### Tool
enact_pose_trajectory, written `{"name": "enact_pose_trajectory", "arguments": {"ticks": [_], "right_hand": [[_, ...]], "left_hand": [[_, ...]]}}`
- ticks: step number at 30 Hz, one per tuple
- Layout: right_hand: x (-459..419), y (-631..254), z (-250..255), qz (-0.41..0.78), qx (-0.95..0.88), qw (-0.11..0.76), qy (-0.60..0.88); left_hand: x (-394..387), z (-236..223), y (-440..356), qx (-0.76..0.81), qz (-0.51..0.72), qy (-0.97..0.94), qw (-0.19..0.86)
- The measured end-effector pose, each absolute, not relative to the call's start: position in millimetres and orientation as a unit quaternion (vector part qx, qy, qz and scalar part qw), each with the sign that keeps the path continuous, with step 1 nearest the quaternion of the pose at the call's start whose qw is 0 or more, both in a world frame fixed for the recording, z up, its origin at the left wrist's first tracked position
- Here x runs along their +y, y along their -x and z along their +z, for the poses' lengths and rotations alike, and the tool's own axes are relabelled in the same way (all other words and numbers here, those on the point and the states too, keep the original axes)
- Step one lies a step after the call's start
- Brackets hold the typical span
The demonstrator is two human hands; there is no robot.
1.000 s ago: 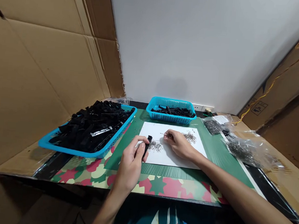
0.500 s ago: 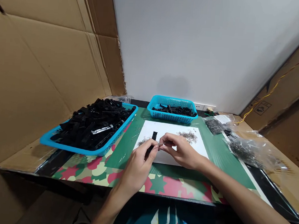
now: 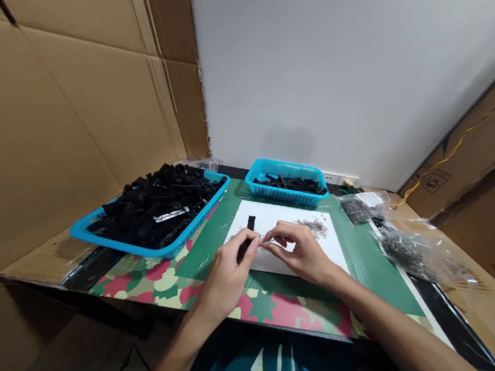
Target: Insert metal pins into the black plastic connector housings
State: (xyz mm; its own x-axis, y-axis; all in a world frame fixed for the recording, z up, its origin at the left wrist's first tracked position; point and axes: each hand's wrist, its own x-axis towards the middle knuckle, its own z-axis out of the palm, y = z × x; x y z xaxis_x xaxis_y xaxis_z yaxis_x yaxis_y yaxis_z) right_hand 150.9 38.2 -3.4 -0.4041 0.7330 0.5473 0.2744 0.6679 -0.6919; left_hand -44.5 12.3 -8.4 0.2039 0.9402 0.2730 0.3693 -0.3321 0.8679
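Observation:
A flat black strip [image 3: 251,223] sticks up out of my left hand [image 3: 233,258], whose thumb and fingers are closed around it. My right hand [image 3: 296,249] pinches a thin metal piece [image 3: 267,242] between thumb and forefinger. Its tip meets the strip at my left fingertips; the exact contact is hidden. Both hands are over a white sheet [image 3: 280,211]. One pile of small wire-like metal parts [image 3: 315,228] lies on the sheet beyond my right hand. Another small pile [image 3: 235,233] is partly covered by my left hand.
A big blue basket [image 3: 197,227] heaped with black strips stands at the left. A smaller blue basket [image 3: 287,197] with black pieces sits at the back. Plastic bags of metal parts [image 3: 403,252] lie on the right. Cardboard walls [image 3: 65,108] flank the table.
My left hand and the black strip have shifted slightly left. The thin metal piece in my right hand shows at a slightly different angle at the left fingertips.

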Motion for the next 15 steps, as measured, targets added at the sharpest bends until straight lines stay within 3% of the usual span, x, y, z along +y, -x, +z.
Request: {"name": "enact_pose_trajectory", "arguments": {"ticks": [10, 15], "right_hand": [[38.0, -146.5, -5.6, 0.285, -0.741, 0.493, 0.357], [33.7, -150.9, -7.8, 0.133, -0.798, 0.506, 0.299]], "left_hand": [[11.2, -11.1, 45.7, 0.458, 0.443, -0.672, 0.377], [6.0, -14.1, 44.2, 0.375, 0.557, -0.585, 0.454]]}}
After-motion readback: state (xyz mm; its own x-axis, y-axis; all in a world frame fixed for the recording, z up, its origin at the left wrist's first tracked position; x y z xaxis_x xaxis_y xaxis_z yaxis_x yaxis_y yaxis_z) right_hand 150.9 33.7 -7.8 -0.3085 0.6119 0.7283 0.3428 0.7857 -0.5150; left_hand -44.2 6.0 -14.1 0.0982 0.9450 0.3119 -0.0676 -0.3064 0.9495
